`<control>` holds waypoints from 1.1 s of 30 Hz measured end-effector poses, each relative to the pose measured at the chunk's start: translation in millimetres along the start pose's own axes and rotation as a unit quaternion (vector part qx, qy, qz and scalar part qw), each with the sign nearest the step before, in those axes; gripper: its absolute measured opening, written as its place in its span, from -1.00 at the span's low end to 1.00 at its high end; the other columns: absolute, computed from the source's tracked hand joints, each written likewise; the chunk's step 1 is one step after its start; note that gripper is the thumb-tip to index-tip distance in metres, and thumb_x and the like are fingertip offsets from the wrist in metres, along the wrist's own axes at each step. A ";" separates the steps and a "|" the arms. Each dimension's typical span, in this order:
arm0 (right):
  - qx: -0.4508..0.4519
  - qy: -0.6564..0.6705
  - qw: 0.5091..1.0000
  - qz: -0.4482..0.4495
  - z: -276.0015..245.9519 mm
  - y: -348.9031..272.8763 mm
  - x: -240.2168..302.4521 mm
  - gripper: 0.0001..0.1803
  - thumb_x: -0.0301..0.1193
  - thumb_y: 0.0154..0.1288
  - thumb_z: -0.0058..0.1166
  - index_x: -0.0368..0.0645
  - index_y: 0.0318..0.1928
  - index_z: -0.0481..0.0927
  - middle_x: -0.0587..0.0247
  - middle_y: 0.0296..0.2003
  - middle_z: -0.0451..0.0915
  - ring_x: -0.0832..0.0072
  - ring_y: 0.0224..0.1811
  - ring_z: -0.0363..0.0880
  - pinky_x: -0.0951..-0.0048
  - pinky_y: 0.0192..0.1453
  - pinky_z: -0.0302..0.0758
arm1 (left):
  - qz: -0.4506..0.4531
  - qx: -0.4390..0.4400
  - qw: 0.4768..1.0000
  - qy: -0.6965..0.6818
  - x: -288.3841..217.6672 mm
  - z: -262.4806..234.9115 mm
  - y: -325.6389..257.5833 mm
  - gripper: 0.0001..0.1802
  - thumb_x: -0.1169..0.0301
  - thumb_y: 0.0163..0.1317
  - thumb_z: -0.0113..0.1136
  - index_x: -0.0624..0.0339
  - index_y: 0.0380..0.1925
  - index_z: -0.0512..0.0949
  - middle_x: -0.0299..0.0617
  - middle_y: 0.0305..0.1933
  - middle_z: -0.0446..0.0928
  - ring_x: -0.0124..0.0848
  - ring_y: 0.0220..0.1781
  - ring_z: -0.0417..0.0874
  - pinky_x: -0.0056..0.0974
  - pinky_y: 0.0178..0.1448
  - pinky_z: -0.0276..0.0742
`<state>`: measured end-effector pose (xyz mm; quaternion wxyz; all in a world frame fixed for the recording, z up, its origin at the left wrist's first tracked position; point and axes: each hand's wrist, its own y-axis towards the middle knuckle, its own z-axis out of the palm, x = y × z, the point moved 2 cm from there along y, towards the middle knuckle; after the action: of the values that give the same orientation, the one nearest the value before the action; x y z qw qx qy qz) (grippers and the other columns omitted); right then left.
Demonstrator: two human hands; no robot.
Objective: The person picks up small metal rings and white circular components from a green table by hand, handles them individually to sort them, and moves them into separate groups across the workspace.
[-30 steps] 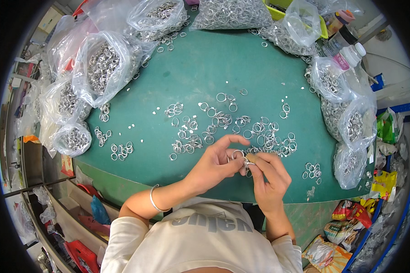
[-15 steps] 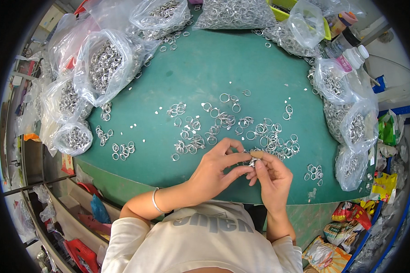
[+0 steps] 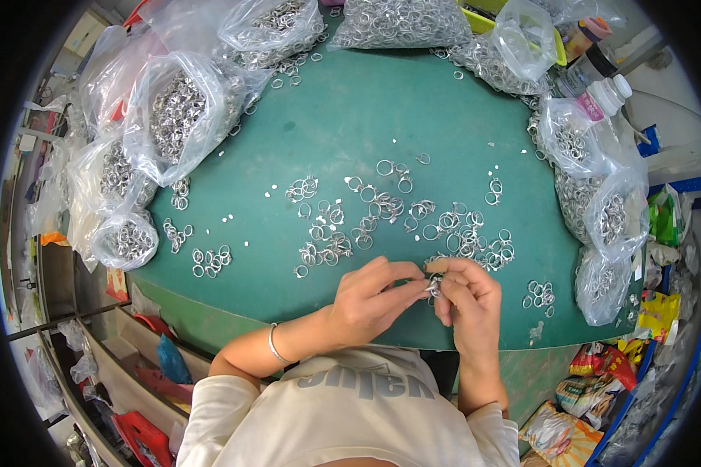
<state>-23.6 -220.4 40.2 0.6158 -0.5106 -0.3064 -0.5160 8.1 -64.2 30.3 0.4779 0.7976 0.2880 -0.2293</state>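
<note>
Silver rings (image 3: 434, 286) are pinched between the fingertips of both hands, just over the near part of the green table; how many is hard to make out. My left hand (image 3: 372, 302), with a bangle on its wrist, comes in from the left, its fingers and thumb pressed together on them. My right hand (image 3: 472, 300) is closed on the same rings from the right; a tan covering shows on one fingertip. Beyond the hands lie loose rings (image 3: 382, 205) in the middle and a denser pile of rings (image 3: 466, 233) close past my right hand.
Clear plastic bags of rings (image 3: 177, 117) line the table's left side. More stand at the back (image 3: 401, 23) and along the right (image 3: 604, 214). A white-capped bottle (image 3: 604, 98) and a yellow-green basket (image 3: 557, 48) are at the far right. Small white bits (image 3: 246, 244) dot the green tabletop (image 3: 319, 109).
My left hand has drawn slightly down toward me, and its fingers have straightened and come closer together. My right hand has barely shifted. Both hands still hold the rings.
</note>
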 end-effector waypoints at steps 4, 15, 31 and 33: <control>0.025 -0.012 0.999 0.037 -0.8 0.9 4.3 -0.81 -0.64 0.29 -0.10 -0.36 -0.21 0.60 0.40 -0.61 0.48 0.79 -0.66 0.29 0.70 -0.67 0.15 | 0.002 -0.029 0.999 -0.029 -2.4 2.3 -5.8 -0.66 0.68 -0.18 0.43 0.23 -0.29 0.69 -0.16 -0.30 0.58 -0.48 -0.55 0.41 -0.41 -0.56 0.25; -0.029 -0.028 0.998 -0.047 1.3 -1.9 11.7 -0.78 -0.53 0.41 -0.13 -0.35 -0.08 0.55 0.32 -0.52 0.51 0.66 -0.58 0.43 0.67 -0.60 0.30 | -0.232 -0.047 0.959 -0.152 10.4 -0.5 -4.2 -0.85 0.61 0.02 0.37 0.33 -0.35 0.66 -0.17 -0.33 0.56 -0.56 -0.48 0.42 -0.47 -0.49 0.30; 0.112 0.077 0.985 0.108 -3.1 11.1 -18.2 -0.82 -0.39 0.44 -0.04 -0.27 -0.20 0.52 0.33 -0.41 0.51 0.67 -0.51 0.41 0.64 -0.54 0.29 | -0.313 -0.004 0.912 -0.265 12.1 -7.3 -1.4 -0.86 0.63 0.11 0.28 0.38 -0.29 0.62 -0.21 -0.33 0.53 -0.53 -0.41 0.48 -0.45 -0.40 0.35; 0.069 0.007 0.997 0.037 0.4 6.2 -11.9 -0.87 -0.45 0.39 0.03 -0.28 -0.25 0.53 0.38 -0.48 0.50 0.74 -0.59 0.32 0.67 -0.58 0.21 | -0.192 0.021 0.976 -0.100 1.5 -15.8 4.2 -0.82 0.67 0.04 0.31 0.38 -0.30 0.62 -0.16 -0.34 0.52 -0.44 -0.40 0.53 -0.40 -0.40 0.42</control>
<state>-21.0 -216.5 27.6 0.6705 -0.4739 -0.3179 -0.4741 13.5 -51.3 38.9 0.4344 0.7106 0.3812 -0.4014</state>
